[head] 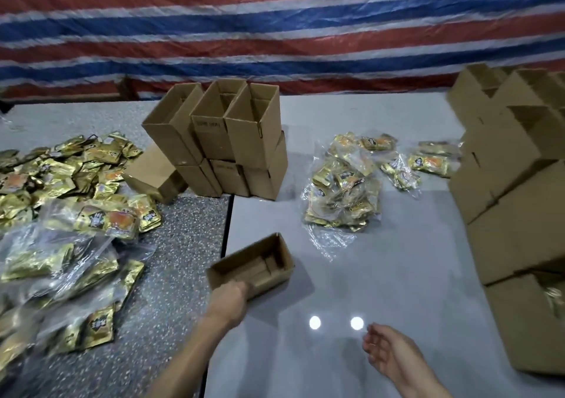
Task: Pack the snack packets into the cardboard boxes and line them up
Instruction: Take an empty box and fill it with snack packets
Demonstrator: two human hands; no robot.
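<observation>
An open cardboard box (269, 260) lies on the grey table in front of me, its inside showing only folded flaps. My left hand (230, 298) grips the box at its near left corner. My right hand (386, 351) hovers over the table to the right of the box, fingers loosely curled and holding nothing. Gold snack packets (61, 168) lie heaped at the left, some in clear plastic bags (55, 263). Another clear bag of gold packets (342, 195) sits beyond the box to the right.
A two-tier stack of open cardboard boxes (232, 140) stands at the back centre. Taller stacks of boxes (516, 183) fill the right side. A few loose packets (428, 162) lie near them. A striped tarpaulin (275, 24) hangs behind the table (382, 275).
</observation>
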